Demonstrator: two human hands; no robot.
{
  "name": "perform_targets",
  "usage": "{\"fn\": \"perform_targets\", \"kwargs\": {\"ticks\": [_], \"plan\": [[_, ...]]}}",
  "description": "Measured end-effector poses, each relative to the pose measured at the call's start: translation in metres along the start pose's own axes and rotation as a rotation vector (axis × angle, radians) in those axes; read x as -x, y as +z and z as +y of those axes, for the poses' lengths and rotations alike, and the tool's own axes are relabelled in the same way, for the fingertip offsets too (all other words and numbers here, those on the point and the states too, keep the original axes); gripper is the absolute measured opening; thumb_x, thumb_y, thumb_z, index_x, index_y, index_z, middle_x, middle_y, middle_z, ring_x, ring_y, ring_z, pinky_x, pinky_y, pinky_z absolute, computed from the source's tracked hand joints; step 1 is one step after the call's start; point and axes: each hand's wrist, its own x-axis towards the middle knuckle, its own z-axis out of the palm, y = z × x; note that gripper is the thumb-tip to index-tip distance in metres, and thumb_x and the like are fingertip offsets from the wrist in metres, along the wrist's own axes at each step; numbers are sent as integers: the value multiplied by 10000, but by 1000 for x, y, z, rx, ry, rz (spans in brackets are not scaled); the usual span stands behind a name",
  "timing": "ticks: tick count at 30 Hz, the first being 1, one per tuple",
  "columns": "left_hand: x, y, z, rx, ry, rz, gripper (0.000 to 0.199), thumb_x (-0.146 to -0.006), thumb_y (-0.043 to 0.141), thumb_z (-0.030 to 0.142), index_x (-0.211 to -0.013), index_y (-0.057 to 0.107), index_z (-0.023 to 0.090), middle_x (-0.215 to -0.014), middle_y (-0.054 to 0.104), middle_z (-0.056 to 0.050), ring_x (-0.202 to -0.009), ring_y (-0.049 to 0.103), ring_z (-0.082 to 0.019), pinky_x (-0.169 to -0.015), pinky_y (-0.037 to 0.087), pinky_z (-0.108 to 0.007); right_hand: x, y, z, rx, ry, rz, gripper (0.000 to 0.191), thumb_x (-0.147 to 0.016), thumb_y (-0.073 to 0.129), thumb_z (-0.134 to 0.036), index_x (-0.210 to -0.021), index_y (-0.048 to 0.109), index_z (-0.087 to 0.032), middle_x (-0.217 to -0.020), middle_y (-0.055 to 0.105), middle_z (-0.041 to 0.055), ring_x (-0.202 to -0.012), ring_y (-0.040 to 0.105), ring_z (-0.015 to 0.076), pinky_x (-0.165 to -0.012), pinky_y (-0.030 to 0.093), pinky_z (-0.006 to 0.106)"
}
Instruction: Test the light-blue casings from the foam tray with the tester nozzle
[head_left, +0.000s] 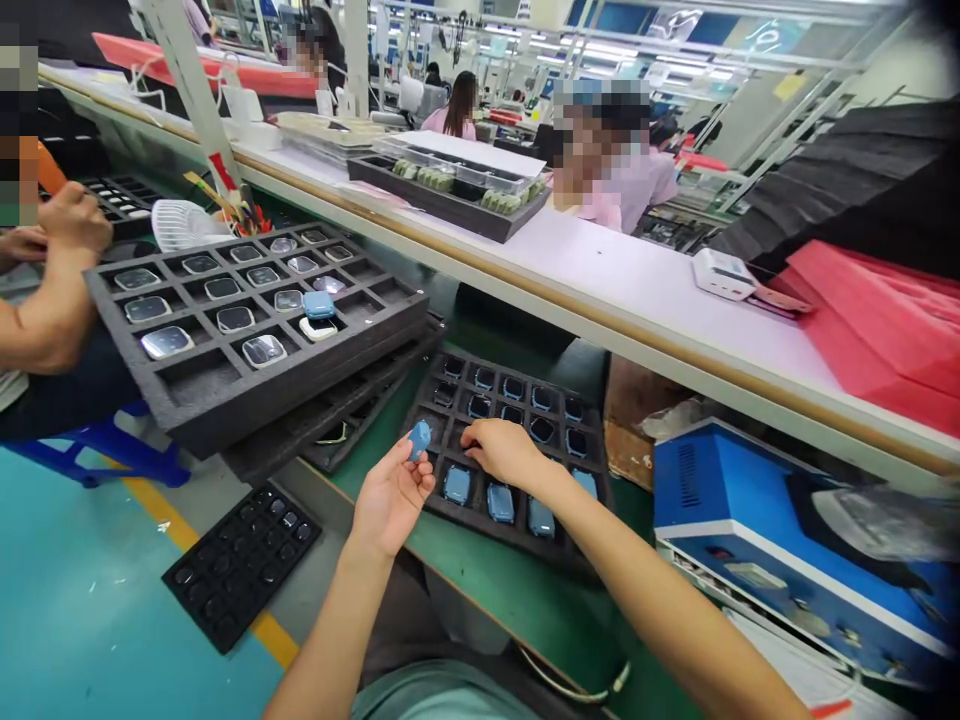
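Between the thumb and fingers of my left hand [394,490] is a small blue watch case [420,438], raised over the left edge of a black foam tray [480,515]. My right hand [499,450] reaches over the middle of that tray, fingers bent down into a compartment; whatever they touch is hidden. Blue cases [500,502] lie in the tray's near row, and dark-faced ones [513,387] fill compartments farther back. At the left, a stacked foam tray [202,385] holds square watch faces [262,350], with one blue piece [319,305] resting on top.
A white shelf [600,270] crosses behind the trays, carrying a box of green items [450,185]. On the right stands a blue machine [750,520]. Another black tray [244,565] lies low at the left. Another person's arm [56,290] is at the far left.
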Motion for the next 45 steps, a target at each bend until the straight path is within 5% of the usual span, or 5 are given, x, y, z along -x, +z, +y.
{"fn": "perform_targets", "kwargs": {"ticks": [6, 16, 21, 28, 45], "plan": [[9, 7, 2, 66, 26, 11, 308, -725, 810, 330, -945, 648, 188, -801, 667, -13, -679, 631, -108, -627, 527, -208, -9, -6, 6, -63, -55, -34, 167, -733, 717, -35, -706, 736, -198, -752, 750, 43, -749, 691, 209, -694, 454, 275], [19, 47, -30, -717, 965, 13, 81, -846, 741, 215, -921, 765, 232, -897, 707, -39, -840, 654, -185, -744, 520, -292, 84, -42, 35, -418, 1, 478, 319, -920, 554, -339, -1125, 719, -159, -850, 724, 56, -733, 648, 174, -666, 509, 282], [20, 97, -63, -611, 806, -170, 92, -863, 741, 237, -951, 769, 242, -988, 702, -66, -948, 663, -213, -807, 535, -292, 155, -47, 51, -829, 151, 688, 257, -803, 717, -428, -897, 748, -191, -700, 685, 22, -613, 595, 158, -571, 492, 273], [19, 137, -105, -463, 480, -411, 302, -892, 713, 352, -1165, 726, 223, -1056, 701, -57, -881, 668, -183, -795, 600, -306, 180, -43, 62, -914, 165, 796, 308, -789, 728, -484, -914, 734, -203, -729, 680, 20, -634, 606, 156, -591, 531, 278], [9, 111, -124, -214, 261, -464, 403, -826, 795, 455, -1127, 658, 225, -966, 670, -23, -843, 632, -147, -795, 557, -283, 165, -2, 58, -901, 104, 771, 246, -831, 702, -439, -866, 753, -200, -822, 769, 59, -735, 699, 202, -691, 558, 315]]}}
